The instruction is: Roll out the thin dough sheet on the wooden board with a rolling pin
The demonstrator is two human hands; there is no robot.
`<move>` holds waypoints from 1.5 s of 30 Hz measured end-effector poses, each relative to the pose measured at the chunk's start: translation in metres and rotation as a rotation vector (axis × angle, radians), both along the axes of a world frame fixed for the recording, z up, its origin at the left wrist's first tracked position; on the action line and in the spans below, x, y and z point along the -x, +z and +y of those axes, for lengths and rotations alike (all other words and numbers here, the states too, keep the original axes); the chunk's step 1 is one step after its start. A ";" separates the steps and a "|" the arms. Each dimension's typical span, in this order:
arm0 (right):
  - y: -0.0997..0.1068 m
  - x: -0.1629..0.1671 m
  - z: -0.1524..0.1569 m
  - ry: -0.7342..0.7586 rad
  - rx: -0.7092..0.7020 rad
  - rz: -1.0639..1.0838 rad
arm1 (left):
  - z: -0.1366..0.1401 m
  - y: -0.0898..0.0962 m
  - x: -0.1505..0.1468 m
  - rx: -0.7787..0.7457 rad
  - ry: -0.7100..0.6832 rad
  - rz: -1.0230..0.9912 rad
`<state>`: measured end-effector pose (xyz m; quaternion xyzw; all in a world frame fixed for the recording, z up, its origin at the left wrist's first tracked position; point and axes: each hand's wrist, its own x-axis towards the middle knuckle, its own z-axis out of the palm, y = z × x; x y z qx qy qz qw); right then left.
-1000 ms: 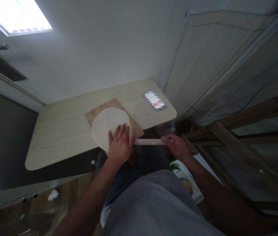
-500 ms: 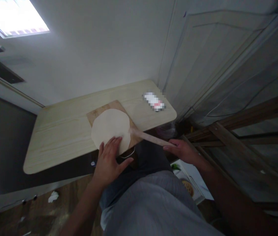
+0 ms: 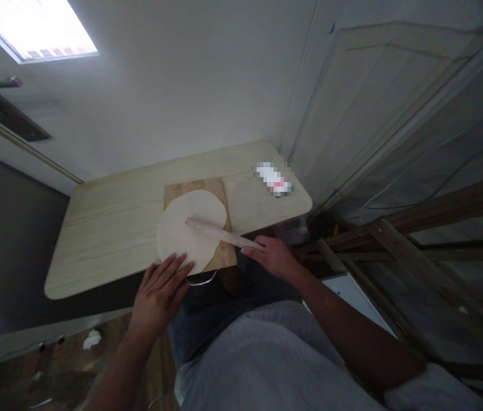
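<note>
A pale, flat sheet of dough (image 3: 179,234) lies on a wooden cutting board (image 3: 228,258), covering most of it and hanging past its left side. My right hand (image 3: 269,254) is closed around the near end of a wooden rolling pin (image 3: 219,233). The pin's far end rests over the middle of the dough. At the dough's front left edge, my left hand (image 3: 159,297) lies with fingers stretched out, their tips touching the sheet.
The board sits on a light wood-grain table (image 3: 104,228) against a white door. A phone-like item (image 3: 272,178), blurred out, lies at the table's right end. A curved metal handle (image 3: 202,282) shows below the front edge. Wooden beams (image 3: 395,245) stand at the right.
The rolling pin has moved left, from the dough's right edge onto its middle. The board has turned and sits squarer to the table. My left hand has slid left and toward me.
</note>
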<state>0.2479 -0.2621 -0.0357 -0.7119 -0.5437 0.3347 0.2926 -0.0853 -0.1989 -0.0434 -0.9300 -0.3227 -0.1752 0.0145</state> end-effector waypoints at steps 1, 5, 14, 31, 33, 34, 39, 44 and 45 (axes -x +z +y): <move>0.001 0.005 0.001 0.018 0.007 -0.008 | 0.003 0.001 0.007 -0.007 0.015 0.009; 0.007 0.019 0.004 0.053 0.059 -0.031 | 0.012 0.003 0.026 -0.021 0.062 0.032; 0.018 0.022 -0.003 0.077 0.041 -0.067 | 0.023 0.042 0.013 0.177 0.052 0.014; 0.016 0.023 0.004 0.048 0.047 -0.041 | 0.142 0.033 -0.107 0.205 0.329 -0.054; 0.017 0.021 0.003 0.049 0.054 -0.007 | 0.137 0.033 -0.104 0.210 0.341 -0.017; 0.017 0.020 0.002 0.058 0.059 0.008 | 0.135 0.034 -0.103 0.212 0.346 -0.011; 0.020 0.018 -0.001 0.067 0.093 0.077 | 0.134 0.036 -0.103 0.222 0.348 -0.015; 0.017 0.016 0.001 0.034 0.091 0.100 | 0.142 0.032 -0.111 0.215 0.337 -0.023; 0.016 0.015 0.001 0.026 0.087 0.104 | 0.143 0.032 -0.113 0.211 0.336 -0.025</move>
